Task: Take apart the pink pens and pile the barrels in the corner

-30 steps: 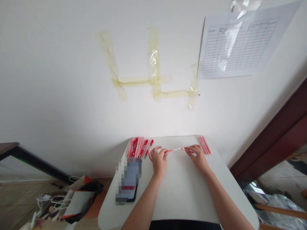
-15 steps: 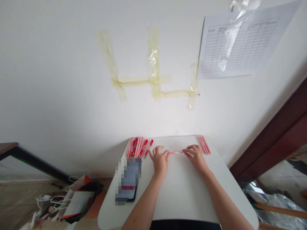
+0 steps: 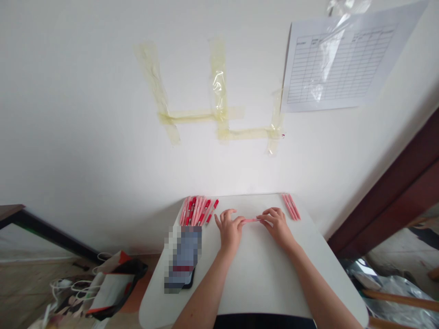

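Above the middle of the white table point(image 3: 260, 283), a pink pen point(image 3: 251, 220) is held level between both hands. My left hand point(image 3: 230, 228) pinches its left end, the other fingers raised. At the pen's right end my right hand point(image 3: 276, 224) is closed, thumb and fingertips together; they cover that end. To the left of my left hand lies a row of several pink and red pens point(image 3: 195, 211). Beyond my right hand, a few pink pens point(image 3: 291, 207) lie side by side near the table's back right corner.
A phone point(image 3: 187, 256), partly blurred out, lies at the table's left edge. The white wall point(image 3: 247, 173) rises right behind the table, with yellowed tape point(image 3: 219, 87) and a printed sheet point(image 3: 339, 64). Bags point(image 3: 116, 288) stand on the floor at the left.
My hands have come closer together along the pen. The pale stretch in its middle has closed up, so less of its length shows between my fingers.
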Motion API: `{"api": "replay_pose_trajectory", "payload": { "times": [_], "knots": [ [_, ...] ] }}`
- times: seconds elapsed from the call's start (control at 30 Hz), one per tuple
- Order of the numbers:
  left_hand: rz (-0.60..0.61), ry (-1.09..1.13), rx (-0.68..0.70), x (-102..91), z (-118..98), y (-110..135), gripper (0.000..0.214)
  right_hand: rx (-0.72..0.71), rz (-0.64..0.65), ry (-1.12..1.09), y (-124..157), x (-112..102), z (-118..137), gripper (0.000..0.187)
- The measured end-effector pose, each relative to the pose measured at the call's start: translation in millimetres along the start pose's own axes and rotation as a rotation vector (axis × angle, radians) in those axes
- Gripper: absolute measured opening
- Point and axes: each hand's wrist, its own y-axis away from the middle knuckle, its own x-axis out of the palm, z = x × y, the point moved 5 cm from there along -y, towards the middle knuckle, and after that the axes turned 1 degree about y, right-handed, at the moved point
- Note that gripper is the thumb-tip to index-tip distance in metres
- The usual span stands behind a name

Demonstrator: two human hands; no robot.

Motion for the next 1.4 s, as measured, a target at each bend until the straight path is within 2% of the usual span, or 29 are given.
{"api": "replay_pose_trajectory", "payload": {
  "times": [0.37, 0.67, 0.93, 1.1, 1.4],
  "knots": [
    [0.038, 0.056, -0.021, 2.7, 1.0, 0.6, 0.014, -0.014, 0.017, -0.088, -0.8, 0.2, 3.9, 0.021],
    [0.048, 0.055, -0.022, 5.7, 2.6, 0.9, 0.009, 0.101, 0.024, -0.147, 0.4, 1.6, -0.9, 0.026],
    [0.015, 0.072, -0.070, 4.9, 5.0, 0.9, 0.008, 0.123, 0.114, -0.237, -0.3, -1.3, 5.0, 0.027],
    [0.022, 0.091, -0.103, 5.6, 8.5, -0.1, 0.009, 0.156, 0.094, -0.246, -0.1, -1.7, 3.8, 0.022],
    [-0.011, 0.123, -0.140, 1.3, 9.1, -2.0, 0.008, 0.125, 0.056, -0.212, 0.6, -3.0, 1.3, 0.029]
  ]
}}
